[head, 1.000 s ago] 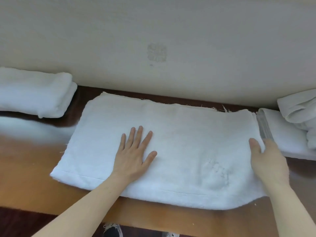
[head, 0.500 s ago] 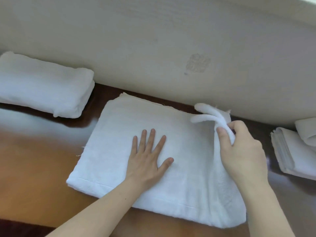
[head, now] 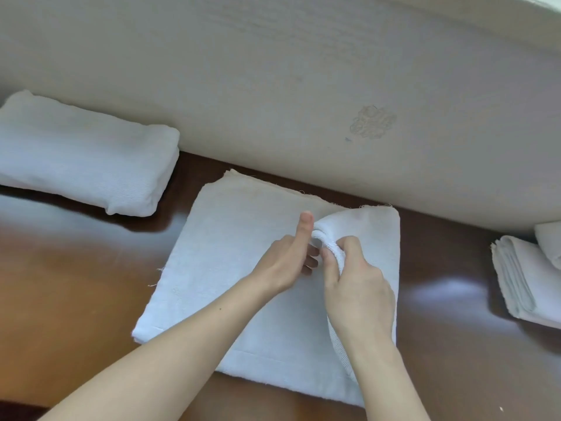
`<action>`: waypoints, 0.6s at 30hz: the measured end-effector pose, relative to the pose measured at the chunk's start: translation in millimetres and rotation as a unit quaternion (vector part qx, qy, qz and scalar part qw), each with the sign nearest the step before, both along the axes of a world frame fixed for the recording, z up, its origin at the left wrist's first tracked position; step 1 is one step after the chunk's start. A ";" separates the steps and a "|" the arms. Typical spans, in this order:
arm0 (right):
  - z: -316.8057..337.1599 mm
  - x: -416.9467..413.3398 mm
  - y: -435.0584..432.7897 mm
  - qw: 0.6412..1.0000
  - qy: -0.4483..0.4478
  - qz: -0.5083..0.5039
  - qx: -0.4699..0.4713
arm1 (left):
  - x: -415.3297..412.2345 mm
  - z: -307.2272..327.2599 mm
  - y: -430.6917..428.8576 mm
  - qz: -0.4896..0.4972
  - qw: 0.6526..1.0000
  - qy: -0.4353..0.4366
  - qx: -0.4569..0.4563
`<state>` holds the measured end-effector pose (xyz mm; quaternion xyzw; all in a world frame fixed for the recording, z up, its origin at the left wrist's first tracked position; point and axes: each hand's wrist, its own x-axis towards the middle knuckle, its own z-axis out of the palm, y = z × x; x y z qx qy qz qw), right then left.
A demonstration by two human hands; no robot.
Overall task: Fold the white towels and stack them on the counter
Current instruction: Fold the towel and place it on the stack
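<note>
Pinching the folded-over edge of the towel [head: 243, 268] above its middle, the right hand [head: 358, 293] could drag the lower layers askew on the desk [head: 76, 284]; whether the left hand [head: 282, 262] beside that fold grips anything cannot be told.

White towel [head: 243, 268] flat on counter [head: 76, 299], right edge lifted (mid-fold)

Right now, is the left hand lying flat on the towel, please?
No, the left hand stands on edge, thumb up, beside the raised towel fold.
</note>
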<state>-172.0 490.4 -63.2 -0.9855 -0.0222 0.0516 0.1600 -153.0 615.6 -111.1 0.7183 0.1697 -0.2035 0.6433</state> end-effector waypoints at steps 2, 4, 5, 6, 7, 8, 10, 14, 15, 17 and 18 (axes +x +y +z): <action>-0.5 -2.5 -1.1 1.000 -0.005 0.012 -0.007 | 13.0 7.6 -7.0 0.007 0.997 0.043 -0.061; -1.0 -5.9 -3.6 1.000 -0.008 0.020 -0.004 | 22.6 13.9 -14.7 0.040 0.990 0.076 -0.109; -1.0 -7.9 -5.4 1.000 -0.008 0.022 -0.002 | 26.5 16.4 -17.8 0.060 0.987 0.085 -0.122; -0.8 -10.4 -7.0 1.000 -0.005 0.024 -0.004 | 30.0 16.8 -20.5 0.079 0.985 0.091 -0.122; -0.4 -12.9 -9.3 1.000 0.002 0.023 -0.007 | 34.5 18.3 -24.3 0.099 0.985 0.093 -0.109; -0.2 -15.5 -11.3 1.000 0.009 0.020 -0.008 | 39.1 18.1 -27.8 0.118 0.985 0.093 -0.088; 0.1 -21.3 -16.5 1.000 0.010 0.019 0.000 | 44.0 14.5 -34.9 0.143 0.987 0.068 -0.038; -0.7 -32.3 -28.5 0.998 0.038 0.037 -0.036 | 49.8 5.2 -46.5 0.217 0.976 0.000 0.010; -1.8 -35.2 -31.7 0.997 0.055 0.036 -0.039 | 51.7 3.4 -48.8 0.231 0.973 -0.015 0.006; -4.3 -41.2 -36.1 0.996 0.074 0.026 -0.039 | 54.0 1.3 -53.0 0.227 0.973 -0.032 0.024; -5.3 -44.4 -37.0 0.996 0.074 0.020 -0.036 | 55.2 -3.1 -54.4 0.217 0.975 -0.040 0.041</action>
